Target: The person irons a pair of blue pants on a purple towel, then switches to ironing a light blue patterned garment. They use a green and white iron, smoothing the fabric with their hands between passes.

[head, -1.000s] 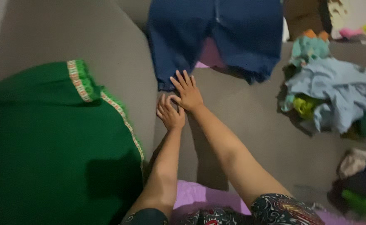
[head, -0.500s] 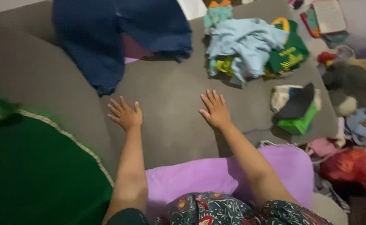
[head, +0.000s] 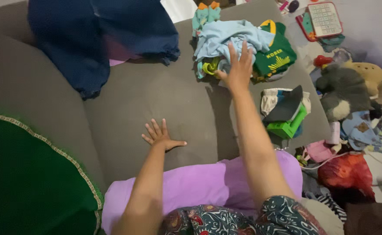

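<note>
The left hand lies flat on the sofa seat, near the person. The right hand rests on a pile of clothes at the far right of the seat. Trousers lie far left. A cushion sits nearest, toys to the right.

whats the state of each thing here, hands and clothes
left hand: open, flat on the grey surface
right hand: fingers spread, on the light blue garment
light blue garment: crumpled in a pile
dark blue garment: spread out, unfolded
green cloth: lying spread
</note>
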